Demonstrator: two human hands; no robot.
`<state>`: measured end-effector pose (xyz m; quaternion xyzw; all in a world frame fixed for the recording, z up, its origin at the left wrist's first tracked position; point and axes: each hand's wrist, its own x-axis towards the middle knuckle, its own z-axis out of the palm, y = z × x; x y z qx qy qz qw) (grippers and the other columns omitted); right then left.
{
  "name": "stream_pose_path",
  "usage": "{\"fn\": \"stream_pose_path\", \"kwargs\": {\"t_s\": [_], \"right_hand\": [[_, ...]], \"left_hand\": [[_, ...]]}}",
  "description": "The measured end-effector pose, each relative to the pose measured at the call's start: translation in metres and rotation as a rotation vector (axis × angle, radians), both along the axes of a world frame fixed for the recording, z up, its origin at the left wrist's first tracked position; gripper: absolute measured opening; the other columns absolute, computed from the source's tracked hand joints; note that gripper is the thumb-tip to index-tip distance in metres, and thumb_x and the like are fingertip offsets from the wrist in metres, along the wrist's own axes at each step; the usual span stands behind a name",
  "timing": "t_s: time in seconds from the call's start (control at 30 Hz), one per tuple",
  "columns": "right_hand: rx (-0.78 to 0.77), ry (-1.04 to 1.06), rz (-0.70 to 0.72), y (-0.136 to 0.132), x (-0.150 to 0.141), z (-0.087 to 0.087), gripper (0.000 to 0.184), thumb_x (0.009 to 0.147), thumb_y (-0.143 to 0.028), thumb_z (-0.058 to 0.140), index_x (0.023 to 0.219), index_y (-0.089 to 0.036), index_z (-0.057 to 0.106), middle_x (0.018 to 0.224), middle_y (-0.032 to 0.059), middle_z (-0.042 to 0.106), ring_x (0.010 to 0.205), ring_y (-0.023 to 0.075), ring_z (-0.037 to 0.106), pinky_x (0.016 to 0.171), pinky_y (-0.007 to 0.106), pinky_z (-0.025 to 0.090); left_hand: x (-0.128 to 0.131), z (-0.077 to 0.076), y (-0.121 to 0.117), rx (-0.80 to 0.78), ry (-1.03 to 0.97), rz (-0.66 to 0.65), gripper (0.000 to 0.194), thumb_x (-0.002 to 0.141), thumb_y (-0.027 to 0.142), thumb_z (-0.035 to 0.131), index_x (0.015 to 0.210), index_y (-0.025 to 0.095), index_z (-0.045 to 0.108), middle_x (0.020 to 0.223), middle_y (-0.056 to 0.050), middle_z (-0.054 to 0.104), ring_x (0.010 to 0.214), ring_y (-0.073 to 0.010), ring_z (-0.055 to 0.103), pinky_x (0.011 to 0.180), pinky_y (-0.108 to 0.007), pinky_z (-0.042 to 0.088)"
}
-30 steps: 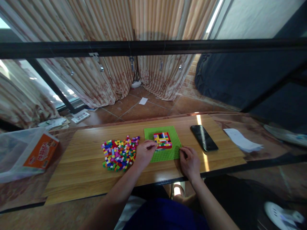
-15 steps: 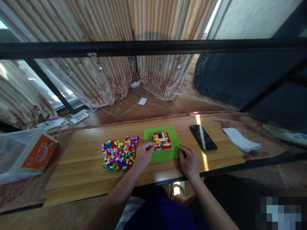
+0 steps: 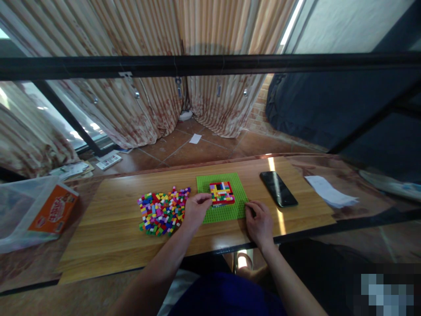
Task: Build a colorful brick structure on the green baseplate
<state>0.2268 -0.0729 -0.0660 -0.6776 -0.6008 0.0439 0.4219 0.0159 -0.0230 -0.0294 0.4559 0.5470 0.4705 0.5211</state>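
Note:
A green baseplate [image 3: 226,211] lies on the wooden table, and a small multicoloured brick square [image 3: 221,193] is built on it. My left hand [image 3: 195,210] rests over the plate's left edge with its fingers pinched together just beside the square; what they hold is hidden. Curled at the plate's right front corner, my right hand [image 3: 259,221] touches its edge with the fingertips. A pile of loose coloured bricks [image 3: 162,210] is spread out left of my left hand.
A black phone [image 3: 278,188] lies right of the plate, with white paper [image 3: 330,192] farther right. A clear plastic bag holding an orange box [image 3: 49,213] sits at the left end. A black bar [image 3: 210,66] crosses above, curtains behind.
My left hand has drawn back slightly to the left, away from the brick square. My right hand has stayed where it was.

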Motion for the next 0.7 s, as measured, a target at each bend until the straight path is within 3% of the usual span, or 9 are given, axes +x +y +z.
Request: {"fn": "stream_pose_path", "kwargs": {"t_s": [0.17, 0.37, 0.7], "right_hand": [[-0.004, -0.011, 0.000, 0.0003, 0.0004, -0.0013, 0.021, 0.087, -0.028, 0.051, 0.089, -0.019, 0.070, 0.096, 0.0102, 0.067, 0.094, 0.0236, 0.059, 0.085, 0.040, 0.047], [0.017, -0.012, 0.007, 0.0011, 0.0011, -0.0025, 0.020, 0.086, -0.026, 0.051, 0.088, -0.018, 0.069, 0.095, 0.0100, 0.067, 0.093, 0.0232, 0.059, 0.084, 0.040, 0.047], [0.014, -0.032, 0.006, 0.0013, 0.0020, -0.0031, 0.020, 0.086, -0.027, 0.052, 0.087, -0.018, 0.070, 0.096, 0.0097, 0.067, 0.092, 0.0227, 0.059, 0.083, 0.039, 0.048]], "left_hand": [[0.0026, 0.0033, -0.0031, -0.009, -0.058, 0.042, 0.017, 0.064, 0.018, 0.070, 0.080, 0.015, 0.074, 0.072, -0.002, 0.071, 0.064, -0.0117, 0.062, 0.059, -0.022, 0.048], [0.0059, 0.0052, -0.0042, -0.133, -0.180, 0.098, 0.018, 0.060, 0.016, 0.073, 0.078, 0.014, 0.073, 0.063, 0.000, 0.068, 0.056, -0.0084, 0.057, 0.057, -0.020, 0.045], [0.0052, 0.0072, 0.0044, -0.156, -0.062, 0.056, 0.016, 0.060, 0.011, 0.070, 0.075, 0.013, 0.071, 0.056, 0.001, 0.064, 0.049, -0.0084, 0.054, 0.050, -0.020, 0.041]]}}
